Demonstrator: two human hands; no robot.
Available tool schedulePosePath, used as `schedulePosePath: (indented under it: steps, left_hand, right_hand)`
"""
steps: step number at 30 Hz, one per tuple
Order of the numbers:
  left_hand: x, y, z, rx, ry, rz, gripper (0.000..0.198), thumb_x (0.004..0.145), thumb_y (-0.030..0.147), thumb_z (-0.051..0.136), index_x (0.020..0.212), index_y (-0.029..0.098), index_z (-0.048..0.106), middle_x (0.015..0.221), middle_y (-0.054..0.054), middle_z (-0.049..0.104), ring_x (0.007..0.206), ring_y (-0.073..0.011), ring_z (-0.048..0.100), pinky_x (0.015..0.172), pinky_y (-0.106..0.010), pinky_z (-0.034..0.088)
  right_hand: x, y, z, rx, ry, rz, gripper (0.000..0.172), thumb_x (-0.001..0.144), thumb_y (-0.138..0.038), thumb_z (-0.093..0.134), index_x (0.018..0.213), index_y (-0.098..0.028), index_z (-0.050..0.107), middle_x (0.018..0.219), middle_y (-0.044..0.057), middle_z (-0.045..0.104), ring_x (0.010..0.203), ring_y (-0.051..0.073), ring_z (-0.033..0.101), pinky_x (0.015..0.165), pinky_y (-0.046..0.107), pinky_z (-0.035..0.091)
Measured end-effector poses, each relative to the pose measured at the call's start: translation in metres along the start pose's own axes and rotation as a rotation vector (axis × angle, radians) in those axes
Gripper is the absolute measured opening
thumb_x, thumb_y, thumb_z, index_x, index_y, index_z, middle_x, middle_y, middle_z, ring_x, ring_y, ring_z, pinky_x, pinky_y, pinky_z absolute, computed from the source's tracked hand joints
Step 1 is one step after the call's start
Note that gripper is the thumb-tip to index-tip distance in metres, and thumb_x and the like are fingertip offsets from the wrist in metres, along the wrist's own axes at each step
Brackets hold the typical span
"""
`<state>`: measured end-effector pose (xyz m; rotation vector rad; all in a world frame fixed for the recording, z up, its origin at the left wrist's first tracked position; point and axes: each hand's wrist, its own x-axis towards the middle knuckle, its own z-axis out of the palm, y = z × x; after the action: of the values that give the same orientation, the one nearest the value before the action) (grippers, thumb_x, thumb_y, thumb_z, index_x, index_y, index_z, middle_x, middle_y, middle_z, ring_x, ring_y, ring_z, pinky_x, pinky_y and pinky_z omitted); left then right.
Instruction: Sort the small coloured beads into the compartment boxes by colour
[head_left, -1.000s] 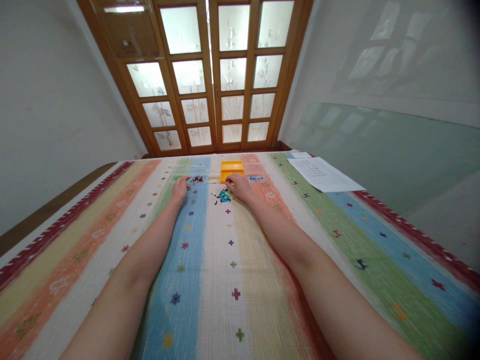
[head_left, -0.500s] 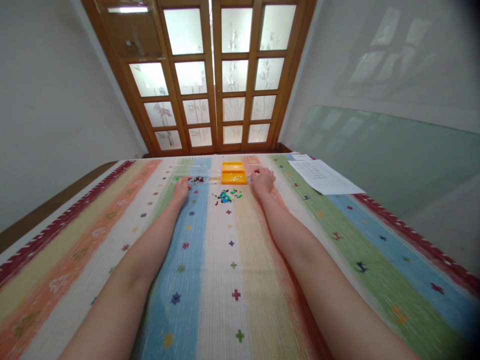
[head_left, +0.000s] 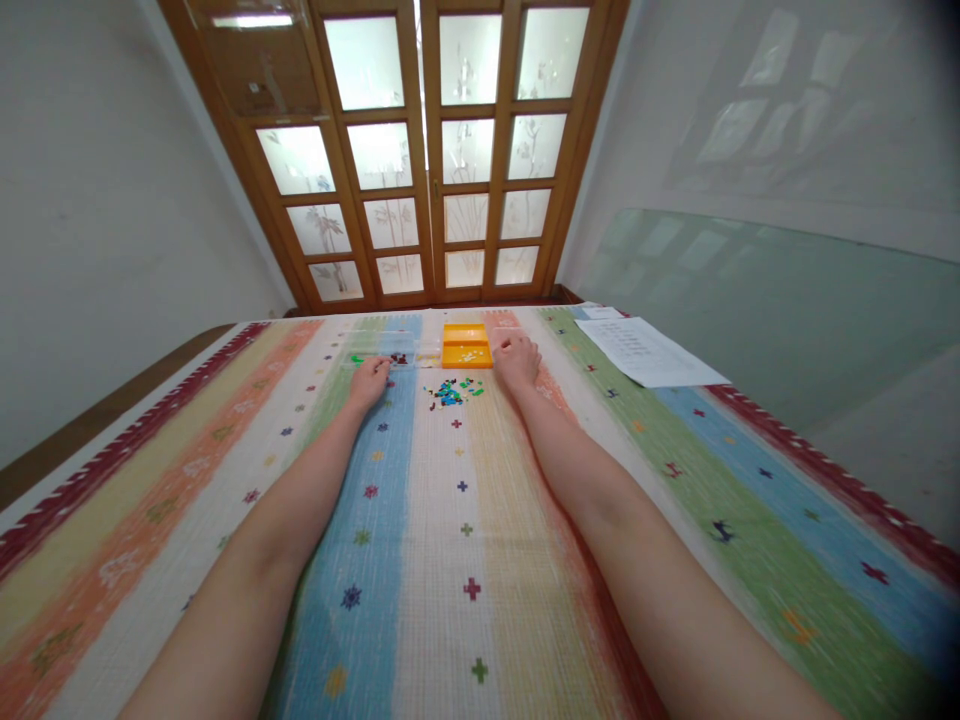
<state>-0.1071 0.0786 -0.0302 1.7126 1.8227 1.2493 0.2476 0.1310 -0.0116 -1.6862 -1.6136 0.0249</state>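
A small heap of blue, green and dark pieces [head_left: 452, 393] lies on the striped cloth. Behind it stands a yellow-orange two-part tray [head_left: 466, 334] with a few white pieces in its near part. At the left, my left hand [head_left: 370, 380] has its fingers drawn together at the near edge of a clear container [head_left: 375, 340], beside dark red pieces [head_left: 398, 359] and green pieces [head_left: 357, 360]. My right hand [head_left: 517, 360] is curled at the tray's right side; whatever its fingers hold is hidden.
Sheets of printed paper [head_left: 645, 353] lie at the back right of the table. The striped cloth [head_left: 435, 600] covers the table. Beyond its far edge stand wooden doors with glass panes [head_left: 465, 150], and walls rise on both sides.
My left hand has shifted slightly right, towards the dark red pieces, uncovering more of the green ones. My right hand has moved a little left, closer to the tray.
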Motion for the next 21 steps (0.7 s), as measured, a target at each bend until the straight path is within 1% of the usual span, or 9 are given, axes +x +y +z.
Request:
schedulePosePath:
  steps: [3,6,9,11,14,17,21]
  left_hand:
    - [-0.003,0.007,0.003,0.077,-0.038,0.100,0.029,0.097,0.033,0.055,0.108,0.022,0.078,0.124,-0.012,0.073,0.117,-0.0288,0.067,0.110,-0.045,0.051]
    - [-0.006,0.011,0.001,0.111,-0.028,0.149,0.029,0.097,0.032,0.055,0.109,0.022,0.079,0.127,-0.012,0.071,0.118,-0.0290,0.066,0.109,-0.044,0.052]
    - [-0.006,0.010,-0.002,0.136,-0.005,0.128,0.030,0.097,0.031,0.053,0.109,0.022,0.079,0.126,-0.012,0.071,0.119,-0.0284,0.065,0.108,-0.044,0.053]
    - [-0.006,0.008,-0.003,0.142,0.000,0.138,0.030,0.097,0.031,0.053,0.109,0.022,0.079,0.124,-0.012,0.072,0.119,-0.0284,0.065,0.109,-0.044,0.052]
    - [-0.006,0.007,-0.002,0.138,0.008,0.168,0.030,0.098,0.030,0.052,0.108,0.021,0.079,0.122,-0.012,0.072,0.118,-0.0280,0.066,0.110,-0.044,0.052]
    - [-0.006,0.007,0.000,0.127,0.008,0.170,0.030,0.098,0.030,0.052,0.108,0.021,0.079,0.124,-0.012,0.071,0.117,-0.0276,0.066,0.109,-0.043,0.053]
    - [-0.008,0.009,0.001,0.110,-0.006,0.140,0.030,0.097,0.031,0.054,0.109,0.020,0.079,0.127,-0.012,0.070,0.116,-0.0278,0.067,0.107,-0.043,0.054]
  right_hand:
    - [-0.003,-0.008,0.001,0.030,-0.007,-0.126,0.020,0.097,-0.023,0.054,0.104,-0.020,0.072,0.120,0.016,0.069,0.119,0.033,0.053,0.102,0.045,0.041]
    - [-0.009,-0.023,0.002,0.049,-0.077,-0.272,0.021,0.098,-0.021,0.055,0.106,-0.018,0.074,0.118,0.016,0.071,0.117,0.032,0.056,0.104,0.044,0.041]
    - [-0.021,-0.042,0.002,0.079,-0.210,-0.459,0.023,0.102,-0.021,0.055,0.108,-0.018,0.077,0.114,0.014,0.074,0.110,0.030,0.061,0.101,0.041,0.043]
    - [-0.032,-0.055,0.002,0.093,-0.322,-0.625,0.022,0.103,-0.025,0.058,0.107,-0.019,0.079,0.113,0.012,0.076,0.110,0.029,0.062,0.101,0.040,0.043]
    - [-0.046,-0.068,0.003,0.118,-0.442,-0.777,0.023,0.105,-0.030,0.060,0.113,-0.023,0.080,0.117,0.010,0.077,0.112,0.027,0.064,0.103,0.040,0.042]
    - [-0.052,-0.072,0.004,0.119,-0.528,-0.864,0.026,0.107,-0.033,0.059,0.120,-0.024,0.080,0.121,0.009,0.077,0.117,0.025,0.064,0.107,0.040,0.042]
    - [-0.054,-0.072,0.005,0.122,-0.541,-0.899,0.031,0.108,-0.035,0.059,0.128,-0.024,0.079,0.128,0.011,0.075,0.121,0.026,0.063,0.109,0.041,0.043]
